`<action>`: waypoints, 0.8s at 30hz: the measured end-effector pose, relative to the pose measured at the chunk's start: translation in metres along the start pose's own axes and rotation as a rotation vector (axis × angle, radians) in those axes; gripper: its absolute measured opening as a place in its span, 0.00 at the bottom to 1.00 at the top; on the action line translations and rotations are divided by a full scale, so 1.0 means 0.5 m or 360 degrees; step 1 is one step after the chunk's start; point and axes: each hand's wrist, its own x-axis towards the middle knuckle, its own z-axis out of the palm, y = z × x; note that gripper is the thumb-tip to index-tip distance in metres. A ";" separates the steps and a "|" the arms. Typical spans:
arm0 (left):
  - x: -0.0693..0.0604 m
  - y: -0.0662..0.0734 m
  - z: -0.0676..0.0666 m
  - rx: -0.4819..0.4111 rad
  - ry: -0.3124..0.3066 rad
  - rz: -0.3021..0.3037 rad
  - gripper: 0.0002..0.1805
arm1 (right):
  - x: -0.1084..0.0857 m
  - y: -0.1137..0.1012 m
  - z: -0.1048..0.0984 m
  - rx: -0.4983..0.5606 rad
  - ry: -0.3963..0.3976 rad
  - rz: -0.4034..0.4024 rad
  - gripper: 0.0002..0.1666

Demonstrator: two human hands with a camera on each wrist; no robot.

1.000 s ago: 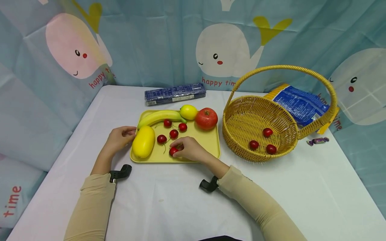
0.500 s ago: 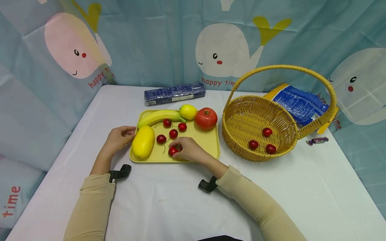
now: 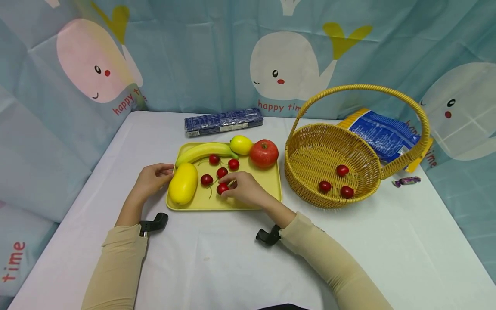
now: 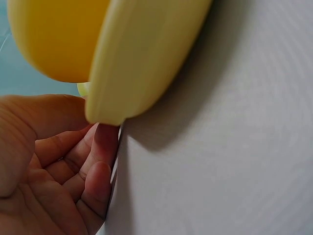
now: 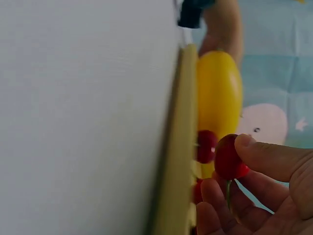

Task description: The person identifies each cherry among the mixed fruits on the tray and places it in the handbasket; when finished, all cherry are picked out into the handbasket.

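My right hand [image 3: 246, 188] pinches a red cherry [image 3: 222, 188] between thumb and fingers, low over the yellow tray [image 3: 273, 183]. In the right wrist view that cherry [image 5: 230, 159] is held clear of the tray, its green stem hanging down. Several more cherries [image 3: 206, 180] lie on the tray beside a large yellow oval fruit [image 3: 184, 184], a banana [image 3: 205, 150], a lemon [image 3: 241, 145] and a red apple [image 3: 264, 153]. At the tray's left edge, my left hand [image 3: 152, 180] holds the rim; the left wrist view has its thumb against the tray edge [image 4: 137, 58] and fingers curled beneath.
A wicker basket [image 3: 296, 183] with a tall arched handle stands right of the tray, three cherries inside. Behind it lies a blue and yellow bag [image 3: 387, 133], with a wrapped candy [image 3: 406, 181] nearby. A dark blue package [image 3: 224, 122] lies behind the tray.
My right hand has raised the cherry slightly and shifted it away from the tray's front edge. The left hand stays at the tray's left rim.
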 end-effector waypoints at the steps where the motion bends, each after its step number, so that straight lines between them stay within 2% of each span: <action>1: 0.000 0.000 0.000 0.0000 0.0000 -0.0003 0.23 | -0.001 -0.003 -0.006 0.0024 0.0014 0.0006 0.20; 9: 0.001 -0.001 0.000 -0.0010 -0.0002 -0.0014 0.23 | -0.009 -0.030 -0.061 0.0110 0.0182 -0.0025 0.20; 17: 0.002 0.000 0.000 -0.0010 -0.0008 -0.0035 0.23 | -0.029 -0.041 -0.126 0.0299 0.0351 -0.0049 0.21; 20: 0.002 0.000 0.000 -0.0006 -0.0004 -0.0030 0.23 | -0.039 -0.044 -0.152 0.0344 0.0430 -0.0036 0.21; 24: 0.003 -0.001 0.000 -0.0009 -0.0004 -0.0027 0.23 | -0.050 -0.040 -0.182 0.0397 0.0539 0.0042 0.22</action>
